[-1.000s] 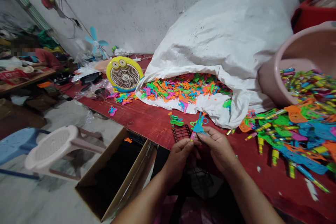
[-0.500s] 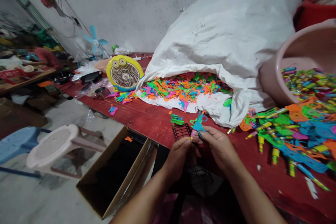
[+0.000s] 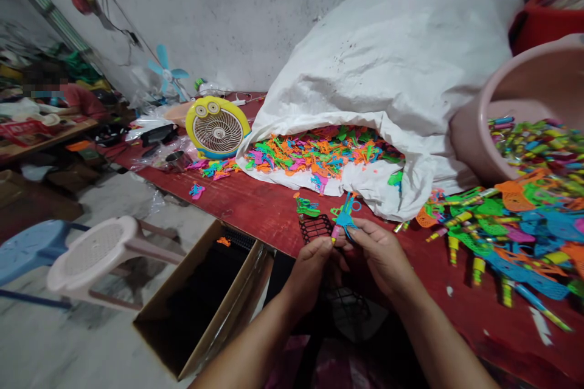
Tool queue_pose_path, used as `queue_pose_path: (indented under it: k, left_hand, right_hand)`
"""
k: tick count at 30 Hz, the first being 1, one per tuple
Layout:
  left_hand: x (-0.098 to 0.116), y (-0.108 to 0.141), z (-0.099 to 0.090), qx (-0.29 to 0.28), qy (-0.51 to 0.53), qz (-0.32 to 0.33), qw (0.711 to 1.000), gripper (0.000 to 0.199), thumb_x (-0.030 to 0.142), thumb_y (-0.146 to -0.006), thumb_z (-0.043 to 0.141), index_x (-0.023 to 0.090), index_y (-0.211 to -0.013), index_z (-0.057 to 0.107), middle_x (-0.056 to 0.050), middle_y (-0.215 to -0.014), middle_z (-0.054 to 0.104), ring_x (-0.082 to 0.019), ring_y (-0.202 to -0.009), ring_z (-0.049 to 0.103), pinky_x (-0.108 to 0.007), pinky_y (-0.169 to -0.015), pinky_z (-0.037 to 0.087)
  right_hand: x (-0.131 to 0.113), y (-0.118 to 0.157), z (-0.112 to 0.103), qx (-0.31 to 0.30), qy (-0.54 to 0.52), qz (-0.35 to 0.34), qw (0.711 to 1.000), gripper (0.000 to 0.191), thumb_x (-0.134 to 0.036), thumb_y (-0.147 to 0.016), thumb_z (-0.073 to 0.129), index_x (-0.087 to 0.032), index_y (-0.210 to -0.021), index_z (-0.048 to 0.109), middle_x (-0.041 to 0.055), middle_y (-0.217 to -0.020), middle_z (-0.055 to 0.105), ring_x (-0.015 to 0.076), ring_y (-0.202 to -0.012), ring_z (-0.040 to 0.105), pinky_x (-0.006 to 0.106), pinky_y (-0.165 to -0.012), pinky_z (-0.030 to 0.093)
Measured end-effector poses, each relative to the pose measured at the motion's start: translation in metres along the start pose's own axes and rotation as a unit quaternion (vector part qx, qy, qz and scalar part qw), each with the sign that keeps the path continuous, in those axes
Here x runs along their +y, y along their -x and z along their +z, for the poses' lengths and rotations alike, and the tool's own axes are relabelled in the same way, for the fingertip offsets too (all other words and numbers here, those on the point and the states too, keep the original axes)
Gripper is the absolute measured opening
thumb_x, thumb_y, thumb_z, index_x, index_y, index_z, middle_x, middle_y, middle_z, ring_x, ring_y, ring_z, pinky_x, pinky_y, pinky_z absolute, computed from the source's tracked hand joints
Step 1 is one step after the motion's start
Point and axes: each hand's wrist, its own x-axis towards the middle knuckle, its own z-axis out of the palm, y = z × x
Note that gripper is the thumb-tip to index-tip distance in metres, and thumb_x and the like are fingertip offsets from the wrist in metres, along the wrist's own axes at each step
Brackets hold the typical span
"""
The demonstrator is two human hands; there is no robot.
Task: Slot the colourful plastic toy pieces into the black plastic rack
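Observation:
My left hand (image 3: 310, 267) pinches a small pink and yellow tube (image 3: 336, 233) near the table's front edge. Beside it, my right hand (image 3: 381, 255) has its fingers closed on a blue plastic piece (image 3: 345, 219), which meets the upper end of the tube. Small green pieces (image 3: 308, 206) lie just beyond my hands, by a black wire rack (image 3: 316, 228). Behind them a large white sack (image 3: 383, 55) lies open, with many small coloured plastic pieces (image 3: 314, 155) at its mouth.
Right of my hands, coloured pieces with tubes (image 3: 511, 225) are heaped on the red table (image 3: 255, 209), below a tipped pink bucket (image 3: 479, 134). A yellow fan (image 3: 218, 127) stands left. Front left are a cardboard box (image 3: 152, 334) and stools (image 3: 91, 249). A person (image 3: 84, 100) sits far left.
The blue piece in my right hand has turned slightly against the tube. The far person's head has shifted a little. Otherwise the view looks the same.

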Motion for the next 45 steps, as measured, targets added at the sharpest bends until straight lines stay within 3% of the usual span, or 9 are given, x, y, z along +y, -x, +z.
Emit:
queue_pose_path:
  k: [8, 15, 20, 26, 31, 36, 45]
  left_hand:
    - [0.005, 0.002, 0.002, 0.016, -0.053, 0.011, 0.998, 0.041, 0.051, -0.097, 0.050, 0.012, -0.102, 0.062, -0.003, -0.077, 0.063, -0.008, -0.055, 0.053, -0.020, -0.053, 0.039]
    - [0.007, 0.004, 0.002, 0.030, -0.100, 0.032, 0.994, 0.037, 0.047, -0.096, 0.053, 0.012, -0.098, 0.065, 0.002, -0.067, 0.053, -0.006, -0.054, 0.044, -0.019, -0.052, 0.033]
    - [0.003, 0.003, 0.002, 0.056, -0.102, 0.039, 0.993, 0.037, 0.047, -0.094, 0.057, 0.012, -0.099, 0.064, 0.002, -0.068, 0.054, -0.006, -0.054, 0.043, -0.020, -0.051, 0.033]
    - [0.000, 0.001, 0.004, 0.132, -0.139, 0.082, 0.978, 0.035, 0.046, -0.091, 0.062, 0.013, -0.104, 0.066, 0.001, -0.070, 0.059, -0.007, -0.056, 0.046, -0.020, -0.053, 0.037]
    - [-0.002, 0.000, 0.004, 0.179, -0.160, 0.109, 0.964, 0.032, 0.041, -0.086, 0.069, 0.016, -0.106, 0.068, 0.000, -0.073, 0.066, -0.010, -0.059, 0.053, -0.021, -0.056, 0.041]
    - [-0.004, 0.000, 0.005, 0.174, -0.168, 0.125, 0.962, 0.029, 0.039, -0.086, 0.070, 0.018, -0.105, 0.069, -0.003, -0.083, 0.072, -0.013, -0.068, 0.061, -0.023, -0.063, 0.046]
    - [-0.012, -0.002, 0.001, 0.158, -0.171, 0.132, 0.963, 0.028, 0.041, -0.089, 0.067, 0.017, -0.103, 0.067, -0.005, -0.084, 0.074, -0.016, -0.072, 0.066, -0.025, -0.065, 0.047]
  right_hand:
    - [-0.005, 0.001, 0.003, 0.012, 0.010, -0.008, 1.000, 0.033, -0.043, -0.074, 0.082, -0.020, -0.095, 0.073, 0.0045, -0.088, 0.073, 0.0137, -0.076, 0.063, 0.025, -0.070, 0.048]
    - [-0.003, 0.000, 0.003, 0.036, 0.009, -0.022, 0.999, 0.041, -0.045, -0.070, 0.083, -0.022, -0.101, 0.071, 0.0038, -0.089, 0.072, 0.0152, -0.077, 0.062, 0.028, -0.072, 0.049]
    - [-0.001, -0.001, 0.004, 0.074, 0.029, -0.036, 0.996, 0.052, -0.047, -0.066, 0.086, -0.024, -0.109, 0.067, 0.0069, -0.110, 0.070, 0.0217, -0.099, 0.064, 0.034, -0.087, 0.050]
    - [0.001, 0.003, 0.015, 0.036, 0.022, 0.002, 0.999, 0.058, -0.046, -0.064, 0.087, -0.025, -0.113, 0.066, 0.0089, -0.124, 0.068, 0.0249, -0.109, 0.065, 0.036, -0.095, 0.049]
    - [0.008, 0.005, 0.022, 0.012, -0.006, 0.026, 1.000, 0.043, -0.046, -0.069, 0.084, -0.023, -0.103, 0.071, 0.0073, -0.110, 0.073, 0.0240, -0.099, 0.067, 0.036, -0.089, 0.051]
    - [0.010, 0.007, 0.022, 0.026, 0.003, 0.043, 0.999, 0.031, -0.046, -0.070, 0.083, -0.020, -0.086, 0.076, 0.0061, -0.089, 0.075, 0.0225, -0.084, 0.067, 0.034, -0.080, 0.050]
    - [0.008, 0.007, 0.020, 0.021, 0.023, 0.037, 0.999, 0.039, -0.053, -0.069, 0.082, -0.020, -0.089, 0.076, 0.0058, -0.091, 0.074, 0.0222, -0.085, 0.064, 0.032, -0.079, 0.048]
